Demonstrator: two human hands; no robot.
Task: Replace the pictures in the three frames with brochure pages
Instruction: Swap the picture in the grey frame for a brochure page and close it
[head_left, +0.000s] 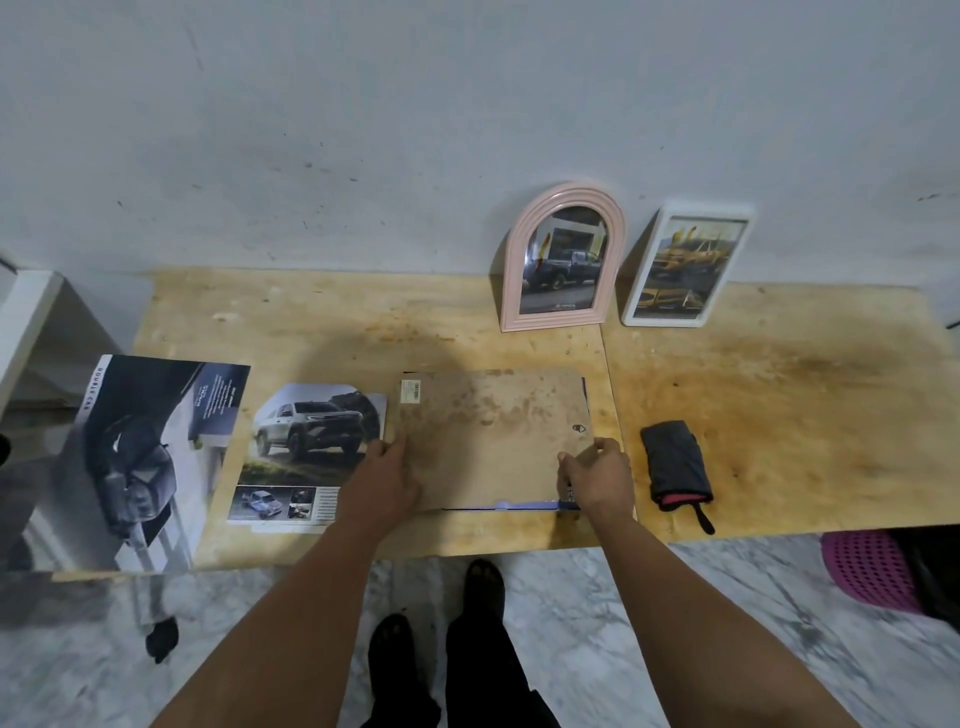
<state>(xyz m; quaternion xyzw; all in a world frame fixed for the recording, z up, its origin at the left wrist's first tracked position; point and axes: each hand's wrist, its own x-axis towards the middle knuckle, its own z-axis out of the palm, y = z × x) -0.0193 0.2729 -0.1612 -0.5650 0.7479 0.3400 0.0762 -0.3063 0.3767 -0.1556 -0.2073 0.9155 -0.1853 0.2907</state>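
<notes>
A brown backing board (493, 431) lies flat at the middle of the wooden table (332, 322), with a dark frame edge showing under its front and right sides. My left hand (387, 478) rests on the board's left front part. My right hand (597, 480) presses its fingers on the board's right front corner. A brochure page with an SUV (306, 447) lies just left of the board. A larger brochure (140, 462) lies at the table's left end. Against the wall lean a pink arched frame (563, 260) and a white frame (685, 265), each with a truck picture.
A folded black cloth with a red edge (675, 467) lies right of the board. A pink perforated basket (872, 569) stands on the marble floor under the table's right end. A white shelf (26, 322) stands at the far left. My feet are below the table edge.
</notes>
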